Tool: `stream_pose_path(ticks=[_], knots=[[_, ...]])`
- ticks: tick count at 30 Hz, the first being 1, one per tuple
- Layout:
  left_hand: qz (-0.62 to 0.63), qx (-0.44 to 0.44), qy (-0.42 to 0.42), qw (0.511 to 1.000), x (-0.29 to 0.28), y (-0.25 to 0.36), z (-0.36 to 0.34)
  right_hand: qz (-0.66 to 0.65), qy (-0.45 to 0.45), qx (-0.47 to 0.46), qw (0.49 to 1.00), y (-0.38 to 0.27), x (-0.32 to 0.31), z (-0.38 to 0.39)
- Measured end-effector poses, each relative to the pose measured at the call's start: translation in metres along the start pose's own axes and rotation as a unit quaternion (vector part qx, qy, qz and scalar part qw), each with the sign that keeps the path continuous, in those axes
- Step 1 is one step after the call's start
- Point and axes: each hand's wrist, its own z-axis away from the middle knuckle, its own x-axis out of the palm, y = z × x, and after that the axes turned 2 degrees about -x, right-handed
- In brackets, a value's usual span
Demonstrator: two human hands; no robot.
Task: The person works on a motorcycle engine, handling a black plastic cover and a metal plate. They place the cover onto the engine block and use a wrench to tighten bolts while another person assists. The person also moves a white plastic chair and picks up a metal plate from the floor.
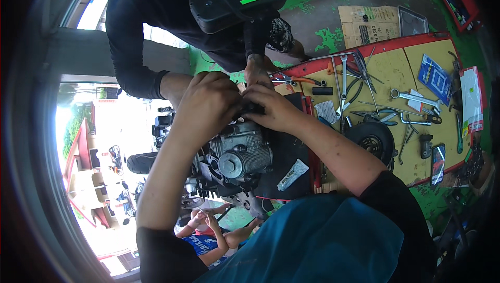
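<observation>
A grey metal engine (237, 145) with a round ribbed cover stands in front of me on a dark mat (285, 150). Over its far end my left hand (211, 95) is closed, its fingers curled. My right hand (268, 107) meets it there, fingers bent and thumb pressed in. Between the two is a small dark part (251, 109), mostly covered by my fingers, so its kind does not show. A co-worker in dark sleeves leans in from the far side; one of that person's hands (256, 72) is just beyond mine.
Right of the engine, a red-edged bench with a yellow top (398, 72) bears wrenches (344, 77), pliers (385, 114), a black round part (372, 140) and a phone (438, 163). A white tube (292, 174) lies on the mat. Another person (205, 244) sits at the lower left.
</observation>
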Motion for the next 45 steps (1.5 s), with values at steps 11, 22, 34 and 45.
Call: stream_pose_path(ticks=[11, 22, 34, 45], knots=[[-0.161, 0.043, -0.169, 0.971, 0.036, -0.012, -0.027, -0.058, 0.012, 0.019, 0.998, 0.014, 0.002, 0.006], [-0.116, 0.074, -0.130, 0.982, 0.042, -0.013, -0.025, -0.024, 0.048, 0.008, 0.999, 0.015, 0.005, 0.009], [-0.139, 0.034, -0.149, 0.978, 0.041, -0.010, -0.030, -0.042, 0.082, 0.022, 0.995, 0.013, 0.008, 0.007], [-0.147, -0.032, -0.276, 0.949, 0.047, -0.005, -0.048, -0.016, 0.081, -0.001, 0.997, 0.014, 0.008, 0.014]])
